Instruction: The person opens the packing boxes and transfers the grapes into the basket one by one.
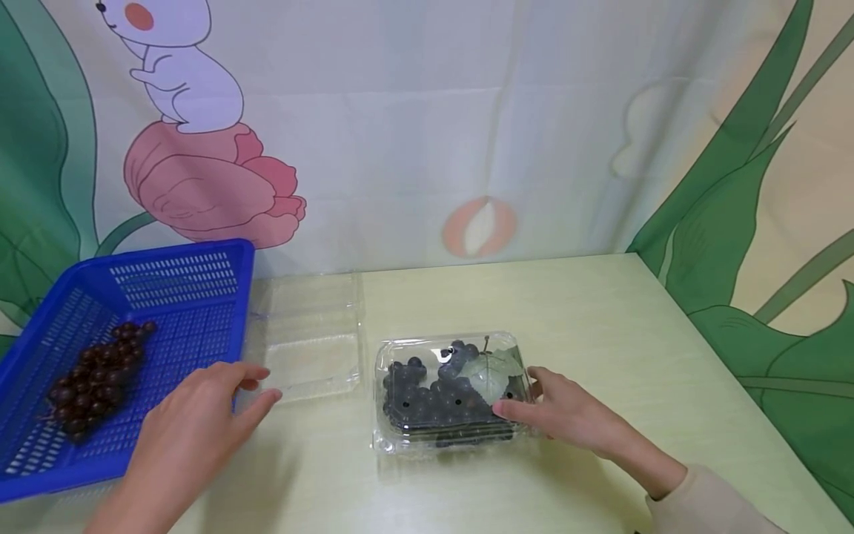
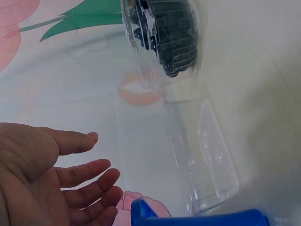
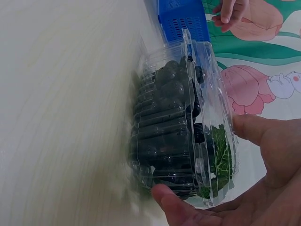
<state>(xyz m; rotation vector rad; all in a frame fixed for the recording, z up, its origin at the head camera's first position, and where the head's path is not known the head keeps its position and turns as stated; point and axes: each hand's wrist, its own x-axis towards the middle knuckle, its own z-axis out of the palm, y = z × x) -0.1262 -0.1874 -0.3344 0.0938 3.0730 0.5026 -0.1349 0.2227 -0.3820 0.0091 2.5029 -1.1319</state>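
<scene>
Clamshell (image 1: 445,397), held in right hand (image 1: 568,412), runs lengthwise left to right.

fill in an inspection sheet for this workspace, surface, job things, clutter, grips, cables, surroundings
Surface: pale wood-grain table.
Job's things: clear lidded box showing dark grapes and a green leaf; blue basket with brownish-red grapes in it; another clear container between basket and box, no fruit visible in it.
Clutter: nothing seen.
Left grip: bare hand, fingers relaxed, holding nothing, near the basket.
Right grip: bare hand, holding the lidded box's right end, thumb over the lid.
Cables: nothing seen.
Surroundings: hanging cloth behind, printed with flowers, leaves and a white animal.
</scene>
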